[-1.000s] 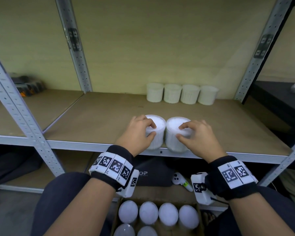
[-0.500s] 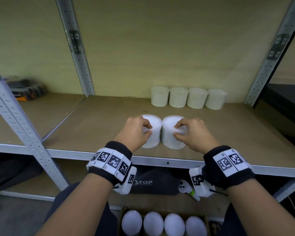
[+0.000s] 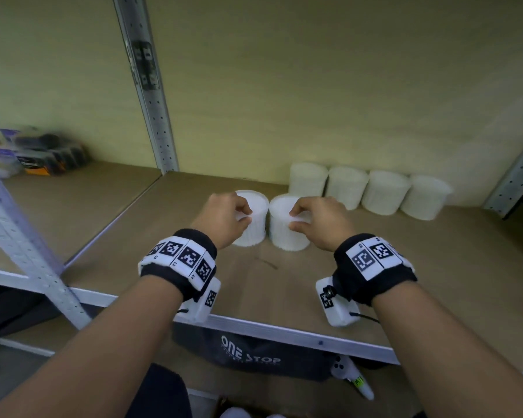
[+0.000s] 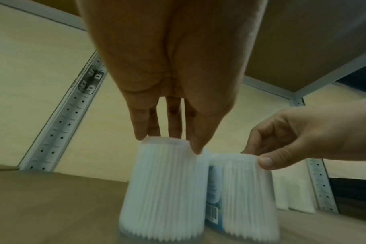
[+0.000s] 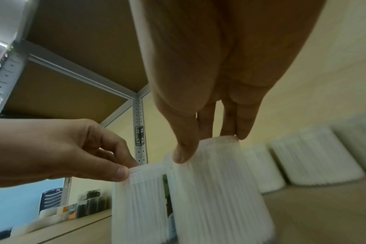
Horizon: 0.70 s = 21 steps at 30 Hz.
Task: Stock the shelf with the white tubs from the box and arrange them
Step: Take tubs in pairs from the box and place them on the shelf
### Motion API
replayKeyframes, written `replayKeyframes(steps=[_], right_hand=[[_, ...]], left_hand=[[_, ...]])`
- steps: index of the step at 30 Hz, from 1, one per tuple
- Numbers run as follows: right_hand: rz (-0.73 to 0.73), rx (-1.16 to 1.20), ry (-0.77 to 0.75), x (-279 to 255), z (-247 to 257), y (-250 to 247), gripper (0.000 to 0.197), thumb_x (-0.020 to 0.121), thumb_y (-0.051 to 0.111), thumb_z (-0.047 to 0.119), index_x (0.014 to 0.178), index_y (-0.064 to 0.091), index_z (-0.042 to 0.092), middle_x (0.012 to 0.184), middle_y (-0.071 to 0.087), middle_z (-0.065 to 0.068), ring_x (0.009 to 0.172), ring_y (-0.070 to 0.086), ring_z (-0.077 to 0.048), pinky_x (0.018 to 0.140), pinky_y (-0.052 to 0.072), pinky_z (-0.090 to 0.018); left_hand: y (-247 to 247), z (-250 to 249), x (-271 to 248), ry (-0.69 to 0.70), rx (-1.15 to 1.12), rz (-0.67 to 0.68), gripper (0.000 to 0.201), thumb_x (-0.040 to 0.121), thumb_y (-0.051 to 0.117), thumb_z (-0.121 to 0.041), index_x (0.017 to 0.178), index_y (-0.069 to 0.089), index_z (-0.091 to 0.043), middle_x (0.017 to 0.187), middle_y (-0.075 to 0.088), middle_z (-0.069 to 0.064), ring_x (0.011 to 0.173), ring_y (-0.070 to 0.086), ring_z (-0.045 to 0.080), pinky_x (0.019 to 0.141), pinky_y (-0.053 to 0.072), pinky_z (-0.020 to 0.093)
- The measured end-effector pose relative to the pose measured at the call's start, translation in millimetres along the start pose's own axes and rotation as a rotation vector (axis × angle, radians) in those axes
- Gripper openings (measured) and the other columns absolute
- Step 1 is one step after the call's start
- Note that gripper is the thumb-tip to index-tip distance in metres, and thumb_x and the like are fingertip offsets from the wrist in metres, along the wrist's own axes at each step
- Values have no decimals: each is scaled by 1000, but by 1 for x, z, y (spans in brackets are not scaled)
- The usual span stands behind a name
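Two white ribbed tubs stand side by side on the wooden shelf board [image 3: 194, 285]. My left hand [image 3: 224, 217] grips the rim of the left tub [image 3: 252, 226] from above, with thumb and fingers pinching its top [image 4: 167, 181]. My right hand [image 3: 319, 220] holds the right tub [image 3: 287, 233] the same way [image 5: 215, 189]. Both tubs rest on the board, close together, just in front of the left end of a row of several white tubs [image 3: 366, 191] along the back wall.
A grey perforated upright [image 3: 147, 86] stands at the back left, another [image 3: 27, 245] at the front left. Dark packets [image 3: 40, 153] lie on the neighbouring shelf. Below are a dark bag [image 3: 251, 354], a white controller [image 3: 349, 377] and tub tops [image 3: 233, 413] at the bottom edge.
Both hands have slid the two tubs from the shelf's front edge deeper toward the back row. The view has tilted up, so the box of tubs below has almost left the picture.
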State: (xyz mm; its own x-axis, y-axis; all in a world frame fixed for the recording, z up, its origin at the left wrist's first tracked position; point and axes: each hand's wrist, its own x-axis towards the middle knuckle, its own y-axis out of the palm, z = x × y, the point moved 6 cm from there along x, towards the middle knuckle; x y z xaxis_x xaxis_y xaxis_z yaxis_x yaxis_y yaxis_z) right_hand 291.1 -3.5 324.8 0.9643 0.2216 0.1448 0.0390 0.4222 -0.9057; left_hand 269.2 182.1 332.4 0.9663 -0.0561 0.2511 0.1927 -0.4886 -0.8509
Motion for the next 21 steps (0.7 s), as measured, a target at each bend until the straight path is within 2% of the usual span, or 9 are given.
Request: replayKeyframes(steps=[5, 8, 12, 14, 16, 17, 19, 20, 21], right_hand=[[28, -19, -14, 43, 9, 9, 27, 86, 67, 29, 112, 66, 22, 121, 65, -2, 112, 60, -22, 93, 47, -29], [31, -14, -17, 65, 12, 13, 26, 88, 65, 17, 114, 65, 19, 119, 66, -2, 108, 62, -19, 85, 43, -23], [25, -17, -37, 93, 11, 18, 25, 89, 61, 9, 112, 64, 17, 112, 66, -3, 79, 58, -7, 75, 37, -20], [22, -3, -43, 105, 10, 22, 24, 88, 62, 9, 111, 65, 17, 110, 66, -6, 84, 57, -12, 79, 42, -24], [10, 13, -36, 115, 9, 25, 23, 86, 64, 9, 107, 65, 17, 108, 66, -7, 100, 60, -22, 91, 47, -32], [5, 22, -32, 119, 8, 26, 23, 85, 64, 7, 106, 65, 17, 101, 67, -4, 102, 59, -23, 95, 46, -35], [-2, 17, -29, 125, 7, 27, 24, 85, 61, 3, 106, 65, 16, 79, 61, 9, 92, 57, -16, 95, 44, -33], [-10, 10, -31, 128, 7, 26, 25, 86, 60, 2, 106, 65, 16, 74, 57, 13, 88, 55, -14, 94, 42, -31], [-24, -1, -38, 130, 8, 25, 25, 86, 59, 2, 107, 65, 16, 77, 59, 12, 89, 55, -15, 94, 40, -31]], left_hand=[[0, 24, 36, -43, -13, -6, 21, 89, 63, -19, 106, 71, -11, 118, 65, 4, 112, 59, 19, 90, 38, 19], [1, 36, 56, -38, -18, -6, 20, 88, 63, -18, 106, 71, -10, 115, 67, 5, 109, 60, 19, 86, 37, 17], [3, 48, 80, -24, -34, -30, 17, 87, 65, -17, 102, 71, -10, 109, 65, 4, 97, 57, 13, 80, 35, 16], [4, 52, 91, -17, -41, -44, 16, 87, 65, -16, 101, 71, -10, 107, 65, 4, 90, 51, 8, 77, 33, 14], [5, 55, 100, -7, -33, -48, 17, 87, 65, -16, 101, 71, -10, 107, 64, 4, 91, 53, 10, 77, 33, 14], [6, 55, 105, -7, -29, -50, 17, 87, 65, -16, 101, 71, -10, 107, 64, 5, 93, 55, 13, 77, 32, 14], [6, 58, 113, -11, -31, -55, 17, 87, 65, -16, 102, 71, -10, 108, 65, 5, 97, 57, 15, 77, 32, 15], [7, 59, 117, -8, -35, -58, 18, 87, 65, -16, 102, 71, -9, 107, 65, 5, 97, 56, 15, 77, 32, 15], [8, 60, 121, -4, -36, -57, 18, 87, 64, -16, 103, 71, -9, 107, 64, 6, 96, 56, 15, 77, 32, 15]])
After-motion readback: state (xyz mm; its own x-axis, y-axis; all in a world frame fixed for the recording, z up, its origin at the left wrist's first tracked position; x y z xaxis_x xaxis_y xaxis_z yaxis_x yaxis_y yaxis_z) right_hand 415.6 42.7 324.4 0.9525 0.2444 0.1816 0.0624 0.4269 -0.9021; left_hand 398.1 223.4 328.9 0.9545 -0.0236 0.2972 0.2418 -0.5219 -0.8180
